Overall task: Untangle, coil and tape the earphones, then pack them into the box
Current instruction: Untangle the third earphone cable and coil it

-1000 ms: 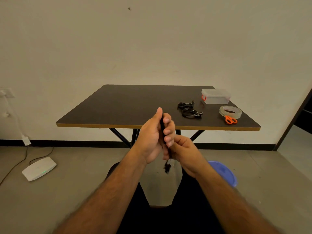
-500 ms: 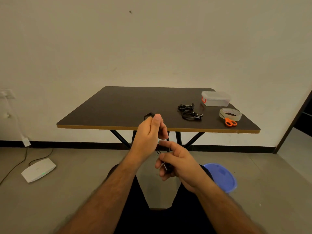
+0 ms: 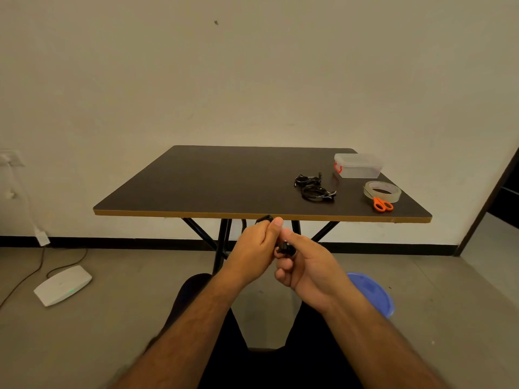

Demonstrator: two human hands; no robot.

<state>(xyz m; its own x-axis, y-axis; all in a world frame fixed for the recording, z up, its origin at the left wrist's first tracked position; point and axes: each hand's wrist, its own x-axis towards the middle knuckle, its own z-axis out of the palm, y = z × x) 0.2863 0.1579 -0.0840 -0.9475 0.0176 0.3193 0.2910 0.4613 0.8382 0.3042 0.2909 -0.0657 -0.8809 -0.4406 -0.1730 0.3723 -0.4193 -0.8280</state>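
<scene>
Head view: black earphones [image 3: 285, 248] are held in front of the desk [image 3: 224, 186] edge, pinched by left hand [image 3: 254, 254] fingers and gripped by curled right hand [image 3: 306, 268] fingers. More coiled earphones [image 3: 313, 188] lie on the desk at 2 o'clock. Just beyond sits a closed clear box [image 3: 358, 165]; tape roll [image 3: 382, 191] and orange scissors [image 3: 382, 204] are touching, near the right edge.
</scene>
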